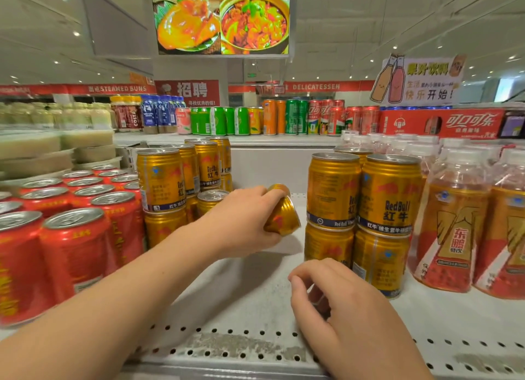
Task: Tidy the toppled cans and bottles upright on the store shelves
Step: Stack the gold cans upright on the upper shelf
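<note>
My left hand grips a gold Red Bull can that is tilted on its side just above the white shelf, in the gap between two groups of gold cans. Stacked upright gold cans stand to the left and to the right of that gap. My right hand hovers low over the shelf near the front, fingers curled, with nothing clearly in it.
Red cans fill the shelf at the left. Orange bottled drinks stand at the right. The upper back shelf carries green, orange and red cans. The shelf's front edge is perforated.
</note>
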{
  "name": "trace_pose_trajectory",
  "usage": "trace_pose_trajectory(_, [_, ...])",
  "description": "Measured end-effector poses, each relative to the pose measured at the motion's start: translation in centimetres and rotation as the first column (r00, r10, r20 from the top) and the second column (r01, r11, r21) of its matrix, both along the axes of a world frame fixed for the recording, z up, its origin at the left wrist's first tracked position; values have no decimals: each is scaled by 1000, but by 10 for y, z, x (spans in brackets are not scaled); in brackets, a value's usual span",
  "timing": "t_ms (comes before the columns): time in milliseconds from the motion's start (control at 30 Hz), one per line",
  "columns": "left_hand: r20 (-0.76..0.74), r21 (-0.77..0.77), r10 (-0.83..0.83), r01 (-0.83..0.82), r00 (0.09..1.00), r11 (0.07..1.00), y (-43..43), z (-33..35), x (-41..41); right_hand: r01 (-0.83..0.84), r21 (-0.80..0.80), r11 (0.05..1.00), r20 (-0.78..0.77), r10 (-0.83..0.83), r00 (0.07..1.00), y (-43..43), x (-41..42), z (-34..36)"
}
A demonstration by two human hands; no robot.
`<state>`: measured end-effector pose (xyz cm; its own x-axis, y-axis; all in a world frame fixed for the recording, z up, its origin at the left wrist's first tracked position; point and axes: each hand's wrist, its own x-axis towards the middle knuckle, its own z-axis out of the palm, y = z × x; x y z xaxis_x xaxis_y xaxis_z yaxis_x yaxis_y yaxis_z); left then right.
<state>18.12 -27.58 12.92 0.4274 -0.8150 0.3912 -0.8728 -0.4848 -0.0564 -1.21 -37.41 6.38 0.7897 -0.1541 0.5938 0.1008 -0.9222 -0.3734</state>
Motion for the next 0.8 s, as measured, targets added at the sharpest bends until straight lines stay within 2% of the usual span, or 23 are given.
trace_pose_trajectory(133, [-220, -115, 26, -52, 975, 992, 54, -14, -30, -17, 28, 999, 17, 17, 1000, 2, 1, 1])
trace_pose_trajectory(233, [-191, -235, 56, -101, 980, 967, 77, -27, -37, -47, 121, 992, 80, 37, 996, 6, 12, 8])
trace_pose_trajectory(300, [-223, -352, 31, -110, 974, 930, 89, -35, -39, -71, 171, 983, 124, 50, 991, 10, 30, 17])
trace_pose_trajectory(367, [-285, -416, 45, -166, 957, 894, 101, -46, -38, -64, 157, 986, 140, 42, 989, 15, 55, 26])
trace_pose_trajectory(467, [-413, -471, 87, -294, 907, 831, 117, -55, -34, 44, 118, 992, 50, -50, 997, 23, 100, 37])
trace_pose_trajectory(567, [-480, -515, 63, -339, 875, 787, 122, -54, -29, 154, 151, 976, -81, -143, 986, 30, 149, 50])
trace_pose_trajectory(667, [-493, -506, 53, -336, 868, 794, 121, -56, -29, 261, 84, 962, -135, -249, 959, 19, 186, 61])
trace_pose_trajectory(800, [-509, -496, 44, -335, 860, 801, 123, -58, -29, 420, -15, 907, -247, -410, 878, -8, 209, 56])
